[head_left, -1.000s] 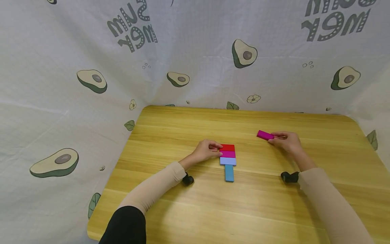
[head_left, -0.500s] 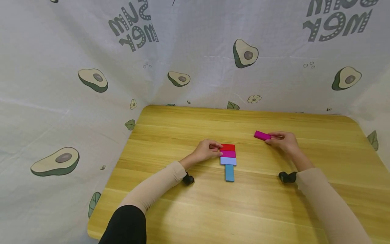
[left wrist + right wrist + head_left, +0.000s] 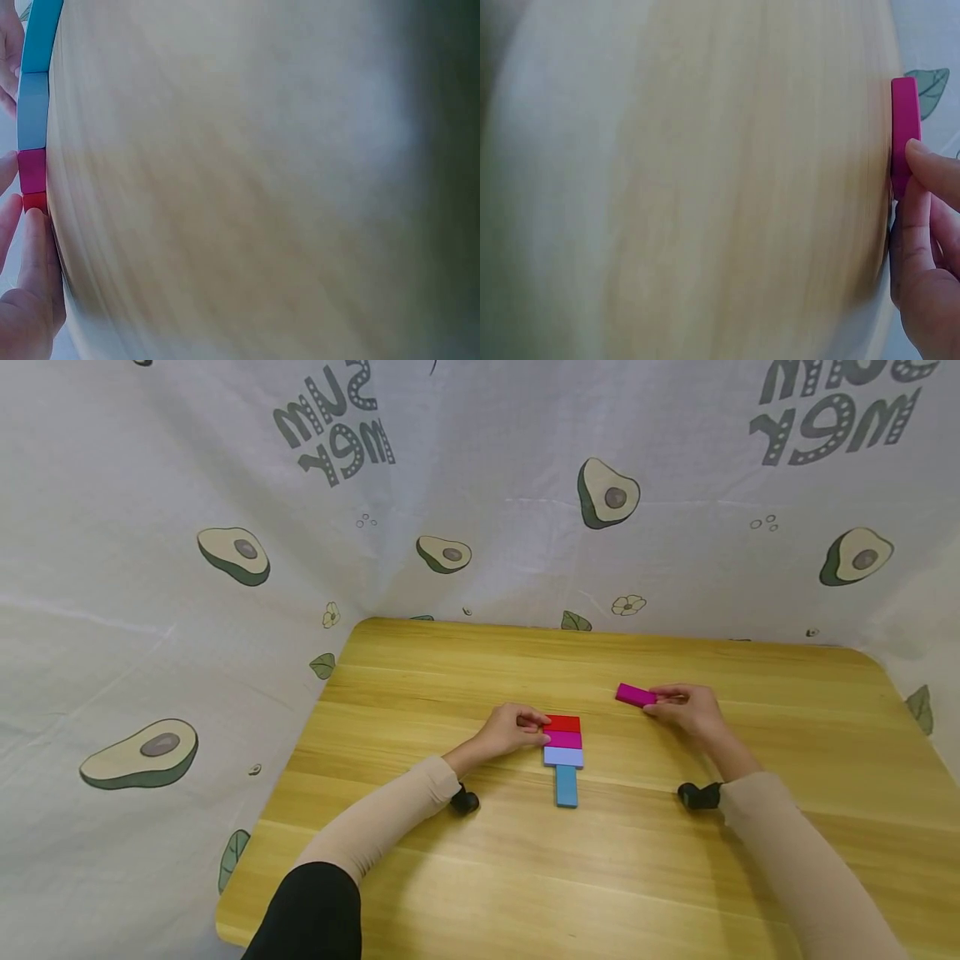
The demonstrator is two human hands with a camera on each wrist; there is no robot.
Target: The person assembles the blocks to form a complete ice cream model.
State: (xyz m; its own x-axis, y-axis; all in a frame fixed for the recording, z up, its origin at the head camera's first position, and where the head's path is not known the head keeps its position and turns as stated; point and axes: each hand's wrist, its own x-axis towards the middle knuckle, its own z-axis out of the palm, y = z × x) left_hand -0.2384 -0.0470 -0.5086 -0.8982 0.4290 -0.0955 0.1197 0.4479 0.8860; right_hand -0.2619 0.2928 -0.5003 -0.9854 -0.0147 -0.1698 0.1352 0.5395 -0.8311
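Observation:
Flat on the wooden table lie a red block (image 3: 564, 723), a magenta block (image 3: 566, 740) and a lavender block (image 3: 563, 757), side by side and touching. A longer blue block (image 3: 566, 786) extends from the lavender one toward the wearer. My left hand (image 3: 506, 731) touches the left ends of the red and magenta blocks with its fingertips and thumb. In the left wrist view, a fingertip covers part of the red block (image 3: 34, 202). Right of and beyond this row, my right hand (image 3: 686, 708) pinches a second magenta block (image 3: 633, 695) by its right end.
The wooden table (image 3: 450, 877) has rounded corners. A white curtain (image 3: 510, 485) with avocado prints hangs behind it and along its left side. Black wrist cameras stick out below both wrists.
My right hand has carried its magenta block a little to the left, closer to the row. My left hand and the row of blocks have stayed in place.

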